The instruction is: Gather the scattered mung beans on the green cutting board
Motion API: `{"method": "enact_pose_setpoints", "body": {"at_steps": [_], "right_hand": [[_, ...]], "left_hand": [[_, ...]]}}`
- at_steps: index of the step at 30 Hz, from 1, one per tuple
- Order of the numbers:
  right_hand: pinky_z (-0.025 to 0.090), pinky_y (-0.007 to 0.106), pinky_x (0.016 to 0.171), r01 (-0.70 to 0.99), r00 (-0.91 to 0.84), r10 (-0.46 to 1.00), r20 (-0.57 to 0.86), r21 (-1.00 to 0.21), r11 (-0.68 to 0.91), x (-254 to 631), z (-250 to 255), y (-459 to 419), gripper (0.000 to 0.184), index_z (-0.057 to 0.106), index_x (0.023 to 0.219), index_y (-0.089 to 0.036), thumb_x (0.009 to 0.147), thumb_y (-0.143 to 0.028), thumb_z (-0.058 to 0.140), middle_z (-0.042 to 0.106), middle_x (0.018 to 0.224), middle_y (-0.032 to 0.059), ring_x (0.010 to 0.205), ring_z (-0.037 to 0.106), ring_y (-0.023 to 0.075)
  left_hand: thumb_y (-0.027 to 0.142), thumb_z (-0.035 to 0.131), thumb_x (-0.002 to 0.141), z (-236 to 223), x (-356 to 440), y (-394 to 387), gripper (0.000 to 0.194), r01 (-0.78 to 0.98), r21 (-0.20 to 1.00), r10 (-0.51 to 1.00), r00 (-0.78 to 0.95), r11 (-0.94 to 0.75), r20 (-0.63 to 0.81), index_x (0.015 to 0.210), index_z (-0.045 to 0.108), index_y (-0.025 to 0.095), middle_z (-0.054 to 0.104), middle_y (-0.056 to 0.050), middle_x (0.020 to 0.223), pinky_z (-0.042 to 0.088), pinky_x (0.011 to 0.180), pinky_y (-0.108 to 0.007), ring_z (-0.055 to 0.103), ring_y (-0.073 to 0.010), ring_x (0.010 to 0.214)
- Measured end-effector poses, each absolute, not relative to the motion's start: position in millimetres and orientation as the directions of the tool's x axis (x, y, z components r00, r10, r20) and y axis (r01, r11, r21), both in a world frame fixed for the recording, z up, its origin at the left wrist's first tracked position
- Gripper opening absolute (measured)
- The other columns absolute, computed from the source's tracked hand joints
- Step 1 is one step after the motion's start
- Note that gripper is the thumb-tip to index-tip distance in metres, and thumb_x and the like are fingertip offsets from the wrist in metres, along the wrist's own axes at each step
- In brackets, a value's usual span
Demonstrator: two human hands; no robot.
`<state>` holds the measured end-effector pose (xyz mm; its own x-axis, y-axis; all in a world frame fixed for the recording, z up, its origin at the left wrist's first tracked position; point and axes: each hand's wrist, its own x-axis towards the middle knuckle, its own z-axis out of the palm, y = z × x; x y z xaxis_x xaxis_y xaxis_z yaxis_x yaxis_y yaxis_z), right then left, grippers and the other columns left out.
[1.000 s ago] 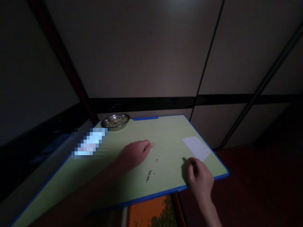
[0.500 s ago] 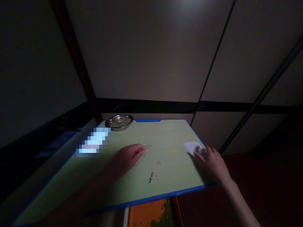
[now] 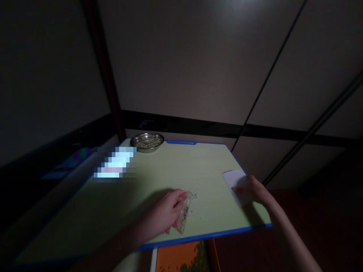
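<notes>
Clear plastic pc (image 3: 184, 216) in L hand (image 3: 170, 207), 1 illegible screen (image 3: 117, 163)

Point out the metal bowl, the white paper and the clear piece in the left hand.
Metal bowl (image 3: 147, 150): head view, front outer wall.
White paper (image 3: 237, 180): head view, uncovered upper part.
Clear piece (image 3: 183, 216): head view, middle of exposed face.

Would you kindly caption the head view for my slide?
Left hand holding a thin transparent piece, right hand at a white paper sheet, over a pale green, blue-edged table.
</notes>
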<state>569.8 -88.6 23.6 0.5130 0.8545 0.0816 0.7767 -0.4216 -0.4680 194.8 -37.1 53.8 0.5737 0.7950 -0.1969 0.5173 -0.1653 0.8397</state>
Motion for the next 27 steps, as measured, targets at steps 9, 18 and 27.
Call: {"method": "enact_pose_setpoints", "body": {"at_steps": [9, 18, 27], "right_hand": [[0.049, 0.029, 0.053, 0.475, 0.435, 0.9, 0.031, -0.857, -0.199, 521, 36, -104, 0.046, 0.057, 0.098, -0.02, 0.079, -0.061, 0.064, 0.07, 0.086, 0.0082, 0.071, 0.066, 0.0235], [0.049, 0.028, 0.053, 0.24, 0.333, 0.942, 0.028, -0.969, -0.056, 455, 41, -112, 0.038, 0.057, 0.105, -0.02, 0.081, -0.049, 0.066, 0.069, 0.084, 0.0053, 0.068, 0.065, 0.0212], [0.047, 0.029, 0.05, 0.2, 0.517, 0.855, 0.047, -0.977, -0.067, 460, 22, -110, 0.042, 0.056, 0.112, -0.021, 0.082, -0.049, 0.066, 0.067, 0.079, 0.0035, 0.062, 0.061, 0.0204]], "left_hand": [[0.038, 0.038, 0.091, 44, 190, -20, 0.032, 0.61, 0.783, 0.799, 0.529, -0.124, -0.286, 0.108, 0.059, 0.02, 0.05, 0.008, 0.052, 0.03, 0.031, -0.019, 0.043, -0.009, 0.033], [0.045, 0.038, 0.089, 44, 158, -5, 0.042, 0.59, 0.806, 0.799, 0.506, -0.048, -0.323, 0.118, 0.053, 0.018, 0.05, 0.007, 0.047, 0.028, 0.031, -0.021, 0.04, -0.0106, 0.031], [0.045, 0.042, 0.087, 36, 171, -12, 0.03, 0.602, 0.789, 0.762, 0.567, -0.123, -0.313, 0.099, 0.056, 0.022, 0.055, 0.005, 0.06, 0.032, 0.031, -0.02, 0.047, -0.0106, 0.039]]}}
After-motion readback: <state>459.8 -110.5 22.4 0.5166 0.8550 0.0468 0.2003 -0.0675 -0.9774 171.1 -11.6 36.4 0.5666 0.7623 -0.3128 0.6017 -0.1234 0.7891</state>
